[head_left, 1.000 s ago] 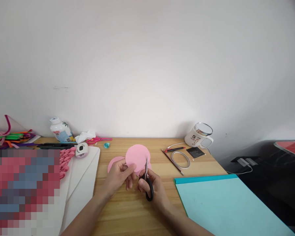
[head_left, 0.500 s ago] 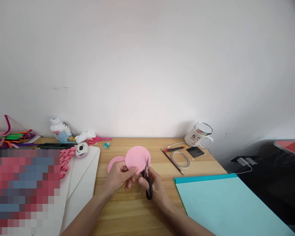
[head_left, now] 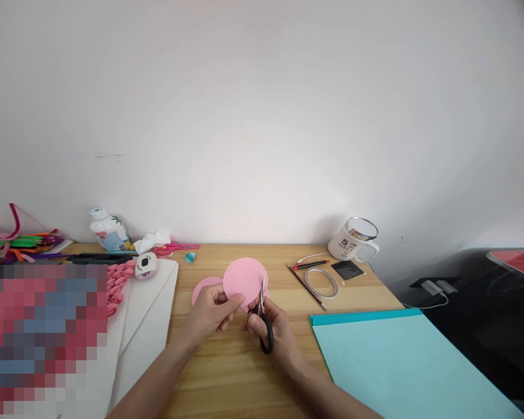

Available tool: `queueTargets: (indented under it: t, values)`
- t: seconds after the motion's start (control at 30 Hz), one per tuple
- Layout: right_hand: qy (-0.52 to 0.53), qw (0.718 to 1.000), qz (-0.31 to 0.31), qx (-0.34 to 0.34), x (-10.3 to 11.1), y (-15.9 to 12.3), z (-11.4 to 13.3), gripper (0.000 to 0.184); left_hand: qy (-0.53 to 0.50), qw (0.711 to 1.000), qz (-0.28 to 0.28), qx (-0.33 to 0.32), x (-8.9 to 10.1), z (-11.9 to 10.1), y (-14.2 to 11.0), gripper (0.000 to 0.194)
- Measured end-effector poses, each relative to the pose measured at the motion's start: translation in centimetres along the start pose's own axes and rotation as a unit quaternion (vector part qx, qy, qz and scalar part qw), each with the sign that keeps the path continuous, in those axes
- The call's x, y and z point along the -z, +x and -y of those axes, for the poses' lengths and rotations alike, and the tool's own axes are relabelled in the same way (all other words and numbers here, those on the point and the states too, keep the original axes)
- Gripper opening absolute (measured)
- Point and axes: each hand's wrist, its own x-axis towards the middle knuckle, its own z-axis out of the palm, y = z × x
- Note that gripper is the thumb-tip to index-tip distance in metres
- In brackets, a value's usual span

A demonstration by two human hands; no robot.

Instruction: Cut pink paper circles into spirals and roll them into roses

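Pink disc point(head_left: 242, 282) sits near the lower middle of the frame, raised over the tabletop point(head_left: 231, 378). From the left, a white bottle point(head_left: 109, 233) leans at the wall, and a white tissue point(head_left: 151, 241) and pink-handled scissors point(head_left: 174, 249) lie towards the back, which keeps the front middle open for the forearms. Next, a second pink disc point(head_left: 203, 289) lies partly behind the left hand point(head_left: 212, 311). That hand's grip is a pinch, thumb on the face of the raised disc and fingers behind its lower left edge, probably so that the right rim stands clear of the fingertips. Black-handled scissors point(head_left: 266, 334) overlap that rim; whether paper lies between the blades cannot be told. The right hand point(head_left: 277, 329) has its grip closed on their handles, thumb foremost, seemingly to steer the blades along the edge. Farther right are a coiled cable point(head_left: 321, 283), a white mug point(head_left: 347, 244) and a pale blue folder point(head_left: 397, 355). The raised disc faces the viewer, nearly round, with no clear long axis; the scissors run almost upright in the picture, tips towards the top.
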Motion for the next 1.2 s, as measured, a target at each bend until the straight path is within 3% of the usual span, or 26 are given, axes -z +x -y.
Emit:
queueTargets:
  t: [0.23, 0.47, 0.63, 0.83, 1.2]
  values:
    - [0.017, 1.0, 0.0, -0.015, -0.2, 0.0, 0.3, 0.036, -0.024, 1.0, 0.0, -0.007, 0.1, -0.1, 0.1, 0.035]
    - [-0.001, 1.0, 0.005, -0.008, -0.3, -0.1, 0.2, 0.037, -0.09, 0.994, 0.059, -0.01, -0.1, -0.1, 0.1, 0.033]
    - [-0.014, 1.0, 0.002, -0.025, -0.4, -0.1, -0.2, 0.038, -0.09, 0.995, 0.042, -0.01, 0.1, 0.5, 0.4, 0.034]
    - [-0.008, 1.0, -0.003, 0.018, -0.4, 0.1, 0.3, 0.041, -0.064, 0.997, 0.041, -0.001, 0.0, 0.9, 0.5, 0.035]
    - [0.009, 1.0, -0.005, 0.022, -0.2, 0.1, 0.1, 0.046, -0.058, 0.997, 0.041, 0.001, 0.1, 0.6, 0.5, 0.035]
